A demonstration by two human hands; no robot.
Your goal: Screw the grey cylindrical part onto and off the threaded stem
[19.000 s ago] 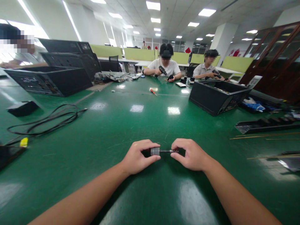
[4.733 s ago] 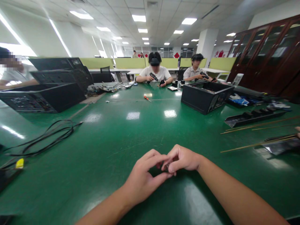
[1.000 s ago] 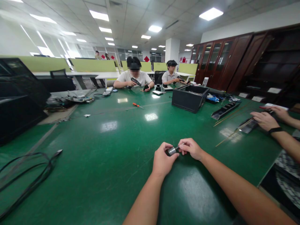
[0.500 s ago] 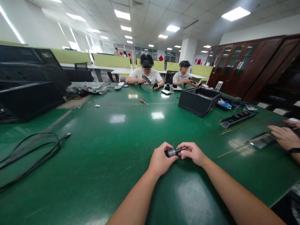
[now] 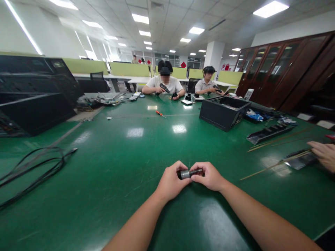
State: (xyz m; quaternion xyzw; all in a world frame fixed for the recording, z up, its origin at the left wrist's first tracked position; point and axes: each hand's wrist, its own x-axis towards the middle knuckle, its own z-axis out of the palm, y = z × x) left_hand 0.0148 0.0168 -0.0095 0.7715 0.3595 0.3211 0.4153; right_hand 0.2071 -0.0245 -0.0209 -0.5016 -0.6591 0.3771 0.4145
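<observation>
My left hand (image 5: 171, 182) is closed around the dark end of a small motor-like silver and black cylinder (image 5: 184, 174), held just above the green table. A dark, ribbed shaft sticks out of the cylinder towards the right. My right hand (image 5: 209, 177) curls round that shaft, with its thumb below and its fingers above. Some reddish-brown bit shows inside the right hand, but I cannot make out what it is. The two hands nearly touch, and the fingers hide both ends of the piece.
Black cables (image 5: 59, 164) lie at left, near dark computer cases (image 5: 36, 115). An orange screwdriver (image 5: 160, 113) lies ahead. To the right are an open black case (image 5: 217, 115), a metal bracket (image 5: 269, 134), thin rods (image 5: 261, 172) and a co-worker's hand (image 5: 324, 155). Two people sit opposite.
My right hand has shifted its grip, its fingers now curling round the shaft. Both hands and the cylinder appear slightly further left and lower, while the whole view has turned slightly.
</observation>
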